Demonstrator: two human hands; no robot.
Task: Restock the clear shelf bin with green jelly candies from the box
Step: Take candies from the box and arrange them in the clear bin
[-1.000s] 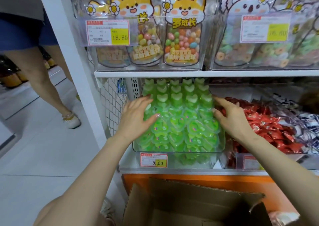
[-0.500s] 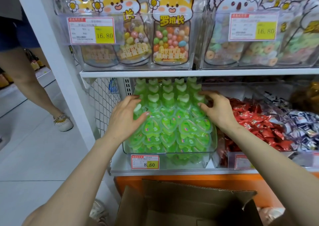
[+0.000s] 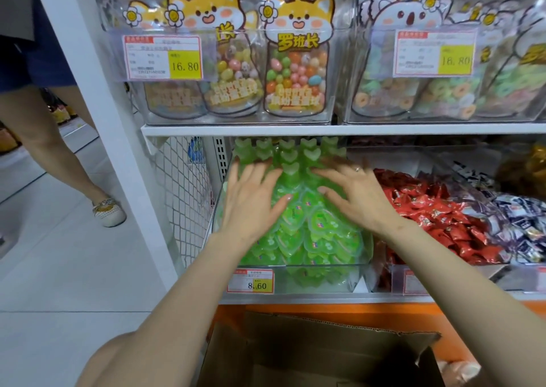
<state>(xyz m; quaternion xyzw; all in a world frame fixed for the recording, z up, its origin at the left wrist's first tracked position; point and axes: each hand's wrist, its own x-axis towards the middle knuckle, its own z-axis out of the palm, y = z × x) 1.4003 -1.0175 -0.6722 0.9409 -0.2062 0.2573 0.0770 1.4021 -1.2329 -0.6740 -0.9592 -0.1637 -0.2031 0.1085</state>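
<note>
The clear shelf bin (image 3: 322, 280) on the lower shelf is heaped with green heart-shaped jelly candies (image 3: 310, 233), and neat rows of them stand at the back. My left hand (image 3: 251, 200) lies flat on the left of the heap with fingers spread. My right hand (image 3: 354, 194) rests palm down on the right of the heap, also spread, with a ring on one finger. Neither hand holds a candy. The open brown cardboard box (image 3: 310, 354) sits below the shelf at the bottom of the view; its inside is dark.
A bin of red-wrapped candies (image 3: 437, 218) stands right of the green bin. Clear bins with cartoon candy bags (image 3: 295, 70) fill the shelf above. A white upright post (image 3: 97, 91) is at left. Another person's legs (image 3: 56, 150) stand in the aisle at left.
Both hands moved from the sides of the green heap inward onto its top and now lie flat with fingers spread. The view shifted slightly.
</note>
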